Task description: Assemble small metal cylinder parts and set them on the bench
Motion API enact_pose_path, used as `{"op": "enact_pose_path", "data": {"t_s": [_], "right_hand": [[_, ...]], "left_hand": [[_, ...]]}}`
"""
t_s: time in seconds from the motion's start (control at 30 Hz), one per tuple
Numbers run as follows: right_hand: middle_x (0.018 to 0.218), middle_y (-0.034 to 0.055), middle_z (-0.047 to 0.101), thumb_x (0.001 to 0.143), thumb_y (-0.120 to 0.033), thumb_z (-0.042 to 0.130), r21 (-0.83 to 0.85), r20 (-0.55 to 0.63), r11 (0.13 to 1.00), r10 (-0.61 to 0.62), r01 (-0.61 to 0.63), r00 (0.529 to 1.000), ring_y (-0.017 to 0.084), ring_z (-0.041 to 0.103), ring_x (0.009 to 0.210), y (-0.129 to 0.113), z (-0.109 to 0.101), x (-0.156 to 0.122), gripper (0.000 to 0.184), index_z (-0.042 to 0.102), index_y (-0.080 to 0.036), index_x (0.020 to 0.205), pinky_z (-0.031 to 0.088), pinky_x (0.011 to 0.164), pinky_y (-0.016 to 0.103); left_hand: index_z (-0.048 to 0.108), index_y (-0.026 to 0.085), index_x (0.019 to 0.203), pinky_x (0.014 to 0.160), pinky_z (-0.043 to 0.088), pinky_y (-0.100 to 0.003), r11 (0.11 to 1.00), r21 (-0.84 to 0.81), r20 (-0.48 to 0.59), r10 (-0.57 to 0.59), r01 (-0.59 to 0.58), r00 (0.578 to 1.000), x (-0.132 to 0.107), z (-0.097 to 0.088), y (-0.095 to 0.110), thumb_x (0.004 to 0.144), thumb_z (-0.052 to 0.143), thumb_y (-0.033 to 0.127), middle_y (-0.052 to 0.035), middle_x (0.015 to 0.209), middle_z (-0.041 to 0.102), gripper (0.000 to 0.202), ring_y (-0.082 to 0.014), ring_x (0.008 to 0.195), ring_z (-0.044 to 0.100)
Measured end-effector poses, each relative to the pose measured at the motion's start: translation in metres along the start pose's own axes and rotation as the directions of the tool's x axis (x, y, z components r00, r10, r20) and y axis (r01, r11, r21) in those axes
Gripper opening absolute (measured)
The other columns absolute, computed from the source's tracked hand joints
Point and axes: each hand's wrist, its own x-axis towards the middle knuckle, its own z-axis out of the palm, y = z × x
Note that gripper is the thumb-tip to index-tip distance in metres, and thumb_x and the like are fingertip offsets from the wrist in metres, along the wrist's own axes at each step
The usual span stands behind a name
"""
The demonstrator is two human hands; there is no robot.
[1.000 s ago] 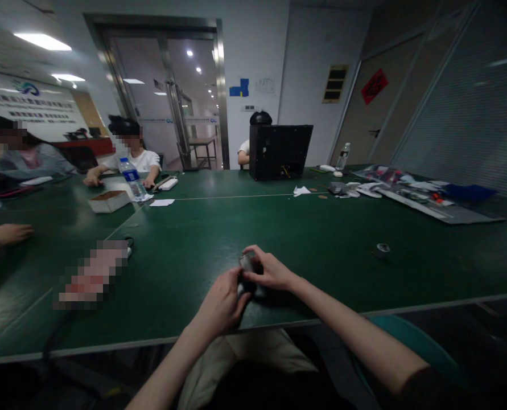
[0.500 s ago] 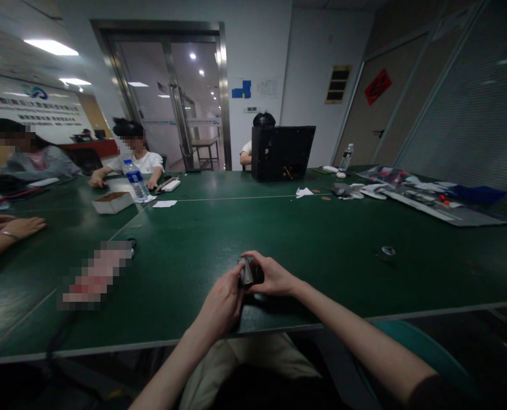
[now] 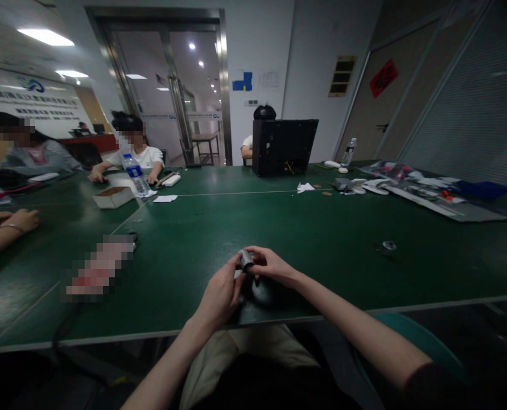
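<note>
The bare left hand (image 3: 219, 288) and bare right hand (image 3: 275, 266) meet, fingers closed on a small silver-grey metal cylinder (image 3: 246, 261) from both sides, presumably for steadiness, over the near part of a smooth green tabletop (image 3: 321, 242), with a black box-shaped case (image 3: 284, 147) and steel-framed glass doors (image 3: 144, 71) beyond.

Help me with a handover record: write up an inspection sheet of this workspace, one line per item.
Surface: green tabletop, seams visible.
Job's things: small grey cylinder, tilted, in both hands; exact type unclear.
Clutter: open box and bottle far left, paper scrap beyond the hands, small round item to the right.
Grip: left hand and right hand have fingers on the cylinder.
Cables: thin yellow wires at the black case.
Surroundings: seated co-worker across the table, glass doors behind.
</note>
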Motion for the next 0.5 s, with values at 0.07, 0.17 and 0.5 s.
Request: {"op": "enact_pose_path", "data": {"t_s": [0.07,0.17,0.5], "right_hand": [[0.082,0.0008,0.061,0.072,-0.029,0.065,0.022,-0.005,1.0,0.019,-0.019,1.0,0.013,0.059,0.069,-0.002,0.003,-0.001,0.049,0.046,-0.018,0.115,0.048,0.054,0.022],[0.088,0.0028,0.062,0.07,-0.023,0.063,-0.095,-0.069,0.995,-0.022,0.015,0.997,0.015,0.06,0.075,-0.007,0.008,-0.004,0.052,0.041,-0.019,0.117,0.048,0.058,0.023],[0.096,0.0053,0.059,0.066,-0.024,0.066,-0.733,-0.096,0.652,-0.384,0.196,0.918,0.017,0.057,0.08,-0.006,0.016,-0.013,0.066,0.035,-0.02,0.124,0.046,0.071,0.029]], "left_hand": [[0.029,0.019,0.136,0.089,0.049,-0.039,1.0,-0.004,0.002,-0.005,0.005,1.0,0.0,-0.001,0.002,0.092,0.039,0.025,-0.0123,0.118,0.06,0.045,-0.0224,0.105,0.06],[0.03,0.019,0.135,0.089,0.048,-0.039,1.0,-0.01,-0.004,-0.018,0.018,1.0,0.0,-0.005,0.005,0.092,0.04,0.026,-0.0119,0.118,0.06,0.045,-0.0227,0.106,0.059],[0.035,0.019,0.125,0.084,0.048,-0.039,0.992,-0.098,-0.061,-0.083,0.077,0.995,0.0,-0.009,0.007,0.087,0.051,0.029,-0.0103,0.109,0.063,0.043,-0.0228,0.096,0.061]]}}
